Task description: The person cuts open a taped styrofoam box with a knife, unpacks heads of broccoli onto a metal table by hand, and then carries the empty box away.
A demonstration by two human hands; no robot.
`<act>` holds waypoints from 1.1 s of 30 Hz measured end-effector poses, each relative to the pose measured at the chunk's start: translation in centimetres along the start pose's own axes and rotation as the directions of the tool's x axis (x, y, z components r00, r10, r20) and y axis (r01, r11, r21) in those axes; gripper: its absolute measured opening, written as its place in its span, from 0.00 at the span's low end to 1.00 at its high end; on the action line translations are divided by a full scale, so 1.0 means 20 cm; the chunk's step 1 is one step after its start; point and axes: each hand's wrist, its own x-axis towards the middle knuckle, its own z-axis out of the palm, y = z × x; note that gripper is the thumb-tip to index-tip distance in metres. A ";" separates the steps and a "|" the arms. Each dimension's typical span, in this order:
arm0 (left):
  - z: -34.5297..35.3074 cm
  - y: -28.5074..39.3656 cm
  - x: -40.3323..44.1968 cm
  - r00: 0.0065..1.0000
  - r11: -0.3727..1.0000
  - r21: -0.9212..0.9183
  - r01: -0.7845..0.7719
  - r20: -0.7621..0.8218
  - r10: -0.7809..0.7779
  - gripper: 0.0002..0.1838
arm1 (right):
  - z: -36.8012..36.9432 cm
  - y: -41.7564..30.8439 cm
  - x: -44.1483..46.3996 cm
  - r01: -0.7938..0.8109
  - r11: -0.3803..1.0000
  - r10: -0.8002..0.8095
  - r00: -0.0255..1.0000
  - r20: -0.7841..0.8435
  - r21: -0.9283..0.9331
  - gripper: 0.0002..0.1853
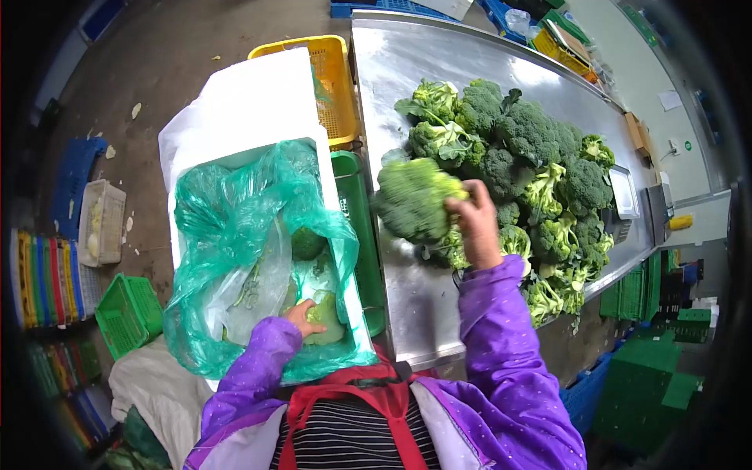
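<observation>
A large broccoli head, a little blurred, is in my right hand, with fingers and thumb closed at its stalk side. It is at the near-left edge of a heap of broccoli on the steel table. Down in the white foam box, my left hand closes on the stalk end of another broccoli head. Green plastic film lines this box and hangs over its sides. Another broccoli head lies deeper inside, partly covered by clear film.
The steel table stands to the right of the box. A yellow crate and a green crate sit between them. On the floor at left are a green basket, a pale crate and stacked coloured crates.
</observation>
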 end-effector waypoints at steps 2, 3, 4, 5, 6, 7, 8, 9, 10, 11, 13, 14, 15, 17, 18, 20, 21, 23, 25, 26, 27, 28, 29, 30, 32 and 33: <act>-0.09 0.09 -0.11 1.000 0.989 -0.150 -0.013 -0.027 0.009 0.38 | -0.19 0.07 0.08 -0.064 0.993 0.052 0.990 -0.130 -0.094 0.18; -0.16 0.17 -0.20 0.998 0.967 -0.254 -0.034 -0.059 0.020 0.37 | -0.26 0.13 0.13 -0.129 0.992 0.126 0.978 -0.164 -0.010 0.14; -0.22 0.26 -0.29 0.996 0.933 -0.356 -0.055 -0.090 0.024 0.37 | -0.32 0.19 0.17 -0.193 0.978 0.204 0.960 -0.191 0.076 0.11; -0.33 0.28 -0.35 0.978 0.938 -0.308 -0.160 -0.177 0.109 0.36 | -0.37 0.26 0.21 -0.228 0.962 0.256 0.947 -0.193 0.153 0.13; -0.43 0.31 -0.41 0.945 0.932 -0.251 -0.262 -0.262 0.195 0.35 | -0.43 0.32 0.24 -0.260 0.938 0.305 0.934 -0.186 0.230 0.14; -0.53 0.45 -0.46 0.932 0.842 -0.441 -0.311 -0.316 0.179 0.34 | -0.47 0.35 0.26 -0.284 0.908 0.347 0.921 -0.175 0.307 0.16; -0.63 0.60 -0.48 0.918 0.710 -0.606 -0.359 -0.365 0.152 0.32 | -0.46 0.35 0.27 -0.251 0.927 0.309 0.932 -0.191 0.278 0.15; -0.72 0.75 -0.47 0.897 0.668 -0.613 -0.423 -0.386 0.213 0.31 | -0.47 0.35 0.26 -0.232 0.943 0.279 0.942 -0.185 0.239 0.16; -0.77 0.89 -0.42 0.874 0.626 -0.616 -0.479 -0.403 0.272 0.30 | -0.48 0.37 0.24 -0.215 0.955 0.253 0.950 -0.181 0.206 0.16; -0.77 1.01 -0.33 0.849 0.581 -0.626 -0.521 -0.451 0.275 0.30 | -0.52 0.41 0.22 -0.204 0.977 0.214 0.954 -0.211 0.070 0.21; -0.71 1.23 -0.07 0.808 0.493 -0.645 -0.584 -0.520 0.277 0.29 | -0.54 0.42 0.12 -0.156 0.981 0.126 0.965 -0.230 -0.118 0.26; -0.65 1.33 0.08 0.806 0.441 -0.677 -0.589 -0.528 0.267 0.29 | -0.56 0.40 0.05 -0.134 0.967 0.083 0.969 -0.232 -0.216 0.28; -0.60 1.37 0.27 0.854 0.359 -0.775 -0.520 -0.462 0.239 0.29 | -0.54 0.33 -0.04 -0.110 0.958 0.050 0.973 -0.224 -0.264 0.30; -0.42 1.37 0.70 0.912 0.315 -0.860 -0.400 -0.408 0.044 0.29 | -0.54 0.32 -0.18 -0.068 0.931 0.001 0.983 -0.183 -0.358 0.34; -0.36 1.40 0.82 0.890 0.358 -0.850 -0.387 -0.446 -0.096 0.30 | -0.54 0.30 -0.23 -0.018 0.929 -0.040 0.988 -0.147 -0.369 0.37; -0.32 1.31 1.03 0.930 0.239 -0.900 -0.364 -0.366 0.037 0.34 | -0.54 0.24 -0.28 -0.019 0.859 -0.115 0.967 -0.228 -0.512 0.41; -0.29 1.30 1.03 0.915 0.269 -0.883 -0.385 -0.404 -0.015 0.36 | -0.58 0.28 -0.26 0.069 0.737 -0.286 0.933 -0.217 -0.673 0.45; -0.22 1.27 0.99 0.852 0.340 -0.798 -0.497 -0.523 0.017 0.39 | -0.63 0.34 -0.20 0.100 0.464 -0.443 0.886 -0.133 -0.880 0.49; -0.15 1.29 0.95 0.665 0.699 -0.389 -0.601 -0.728 0.167 0.41 | -0.69 0.41 -0.13 0.060 0.271 -0.395 0.917 -0.055 -0.961 0.50; -0.12 1.32 0.92 0.599 0.801 -0.118 -0.586 -0.729 0.331 0.41 | -0.69 0.41 -0.09 0.062 0.236 -0.383 0.923 -0.034 -0.970 0.47; -0.11 1.36 0.92 0.582 0.783 -0.132 -0.608 -0.744 0.327 0.41 | -0.69 0.40 -0.04 0.075 0.229 -0.356 0.934 -0.012 -0.970 0.45; -0.09 1.40 0.93 0.568 0.766 -0.145 -0.627 -0.758 0.321 0.41 | -0.68 0.39 0.01 0.087 0.225 -0.325 0.946 0.009 -0.970 0.43; -0.08 1.43 0.95 0.552 0.746 -0.155 -0.648 -0.771 0.318 0.41 | -0.66 0.38 0.05 0.096 0.228 -0.305 0.952 0.022 -0.969 0.40; -0.06 1.45 0.99 0.526 0.732 -0.132 -0.668 -0.780 0.339 0.42 | -0.64 0.38 0.10 0.085 0.224 -0.307 0.952 0.012 -0.971 0.38; -0.05 1.52 1.08 0.470 0.700 -0.084 -0.709 -0.797 0.380 0.42 | -0.64 0.39 0.21 0.042 0.222 -0.317 0.948 -0.032 -0.974 0.38; -0.06 1.56 1.14 0.471 0.691 -0.092 -0.717 -0.795 0.382 0.42 | -0.65 0.39 0.27 0.036 0.236 -0.322 0.946 -0.043 -0.971 0.38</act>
